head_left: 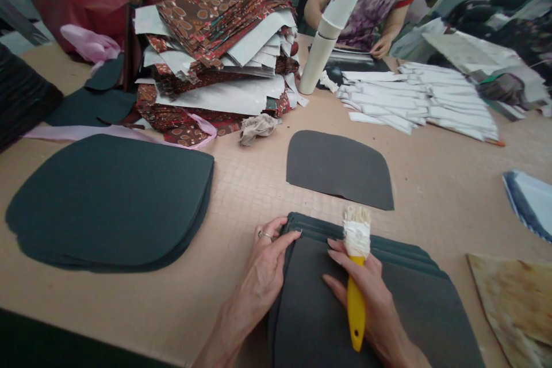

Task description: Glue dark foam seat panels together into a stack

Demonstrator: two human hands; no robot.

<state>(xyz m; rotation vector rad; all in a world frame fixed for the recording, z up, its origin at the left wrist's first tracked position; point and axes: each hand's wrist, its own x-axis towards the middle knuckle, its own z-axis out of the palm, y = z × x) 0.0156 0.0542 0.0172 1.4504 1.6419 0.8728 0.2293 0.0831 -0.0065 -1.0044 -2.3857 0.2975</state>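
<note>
My right hand (373,293) is closed round a paintbrush (356,282) with a yellow handle. The brush stands bristles away from me, and its bristles and white-wrapped neck look coated in something pale. Under that hand lies a stack of dark grey-green cut sheets (418,310), their far edges fanned in steps. My left hand (265,264), with a ring on one finger, grips the stack's far left corner, fingertips pressed on its edge and top. A single dark sheet (338,167) lies flat just beyond the stack.
To the left sits another pile of dark sheets (112,201). Behind are brown patterned pieces (224,23), a crumpled rag (257,128), a leaning white tube (330,31) and white strips (414,98). A stained board (515,293) lies right. Across the table, a person (366,6) works.
</note>
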